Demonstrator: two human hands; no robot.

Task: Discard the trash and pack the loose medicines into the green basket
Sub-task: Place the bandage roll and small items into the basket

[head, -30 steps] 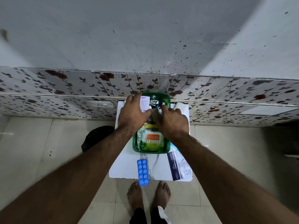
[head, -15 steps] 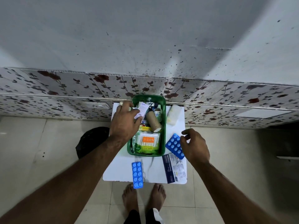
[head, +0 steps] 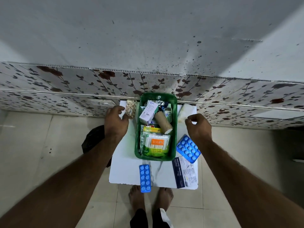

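Observation:
The green basket [head: 137, 145] stands on a small white table [head: 125, 171] against the wall. Inside it lie a white medicine box [head: 148, 112], a cardboard roll [head: 163, 123], small bottles [head: 168, 112] and a cotton swab pack [head: 156, 143]. My left hand [head: 116, 122] hovers left of the basket, fingers apart, close to a clear packet of pale tablets [head: 131, 108]. On the other side of the basket, my right hand [head: 199, 127] is empty with fingers curled loosely, just below a white wrapper [head: 185, 111]. Two blue blister strips lie loose: one [head: 188, 148] right of the basket, one [head: 145, 178] at the table's front edge.
A medicated dressings pack [head: 185, 171] lies at the table's front right corner. A black bag [head: 93, 137] sits on the tiled floor left of the table. My bare feet [head: 136, 199] stand under the front edge. A floral-papered wall [head: 65, 89] runs behind the table.
My left hand let go of the white medicine box, which now lies in the basket, and moved left toward the tablet packet. My right hand rose toward the table's back right.

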